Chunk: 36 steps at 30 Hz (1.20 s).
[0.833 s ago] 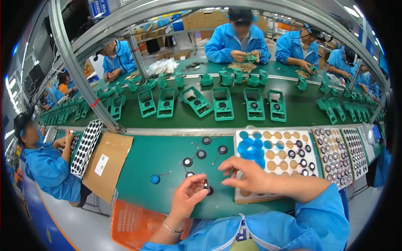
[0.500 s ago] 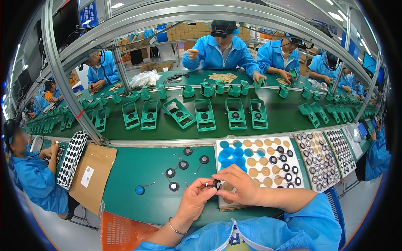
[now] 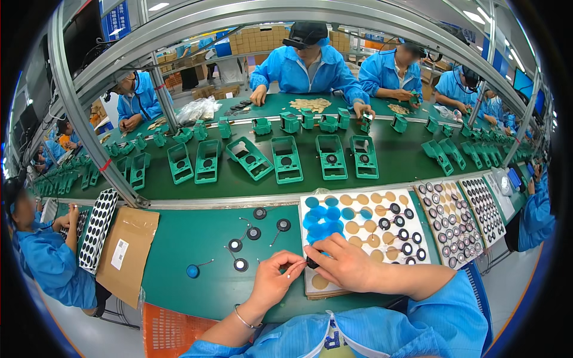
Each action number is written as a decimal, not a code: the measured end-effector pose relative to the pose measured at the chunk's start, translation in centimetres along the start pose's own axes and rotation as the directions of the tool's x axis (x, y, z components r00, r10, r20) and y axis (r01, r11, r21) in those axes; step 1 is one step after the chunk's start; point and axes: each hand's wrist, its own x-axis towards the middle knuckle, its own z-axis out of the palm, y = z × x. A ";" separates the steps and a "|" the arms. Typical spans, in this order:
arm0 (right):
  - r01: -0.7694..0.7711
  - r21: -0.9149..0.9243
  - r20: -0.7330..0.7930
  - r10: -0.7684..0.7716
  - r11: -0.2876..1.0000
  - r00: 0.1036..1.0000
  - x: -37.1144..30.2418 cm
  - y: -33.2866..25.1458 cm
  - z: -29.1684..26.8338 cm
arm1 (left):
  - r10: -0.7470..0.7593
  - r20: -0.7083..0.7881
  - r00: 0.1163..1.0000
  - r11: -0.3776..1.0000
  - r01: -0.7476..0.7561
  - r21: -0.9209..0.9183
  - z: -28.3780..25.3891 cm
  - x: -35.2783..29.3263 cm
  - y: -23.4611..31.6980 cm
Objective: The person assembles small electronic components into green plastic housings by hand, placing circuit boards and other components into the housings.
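Observation:
Just left of the adhesive sheet's near corner, my right hand (image 3: 343, 264) grips a small black round speaker (image 3: 311, 262), its fingers covering most of it. My left hand (image 3: 276, 279) is pinched on the speaker's thin wire, and a white connector tip (image 3: 289, 275) shows below the fingers. The white sheet (image 3: 334, 198) carries tan dumbbell-shaped stickers (image 3: 353, 228), several with black speakers (image 3: 401, 234) on them. Blue round films (image 3: 322, 224) lie over its left side. Loose wired speakers (image 3: 253, 232) are scattered left of the sheet, along with a blue-faced one (image 3: 193, 271).
Beyond a metal rail, green plastic housings (image 3: 287, 160) stand on a dark green belt. Two more speaker-filled sheets (image 3: 452, 225) lie to the right. Cardboard (image 3: 128, 250) and an orange basket (image 3: 173, 328) are at left. Co-workers (image 3: 307, 68) sit opposite and at both sides.
My left hand has drawn back from the speaker, keeping the wire pinched. My right hand has turned palm down over the speaker. Opposite, a co-worker's raised hand has come down to the table.

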 end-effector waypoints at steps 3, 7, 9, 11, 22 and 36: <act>-0.016 0.052 0.009 0.016 0.999 1.000 -0.2 0.4 0.1 | -0.007 0.022 1.000 0.996 0.005 0.090 0.1 0.5 0.0; -0.036 0.168 -0.001 0.036 0.985 0.999 -0.9 1.3 0.7 | -0.163 0.073 0.984 0.959 0.175 -0.221 0.3 0.9 0.0; -0.052 0.161 0.020 0.049 0.986 0.999 -1.1 1.3 0.7 | -0.177 0.092 0.980 0.949 0.195 -0.249 0.3 1.0 0.0; -0.072 0.156 0.042 0.067 0.985 0.997 -1.2 1.5 0.7 | 0.068 0.098 0.993 0.928 -0.099 0.359 0.3 1.1 0.5; -0.151 0.420 -0.012 0.172 0.895 0.985 -1.6 1.8 1.6 | -0.058 0.095 0.994 0.992 0.068 -0.107 0.7 1.2 -0.3; -0.427 0.857 0.352 0.277 0.289 0.894 -2.0 2.9 2.6 | 0.141 0.038 0.989 0.961 -0.146 0.236 0.9 0.8 1.3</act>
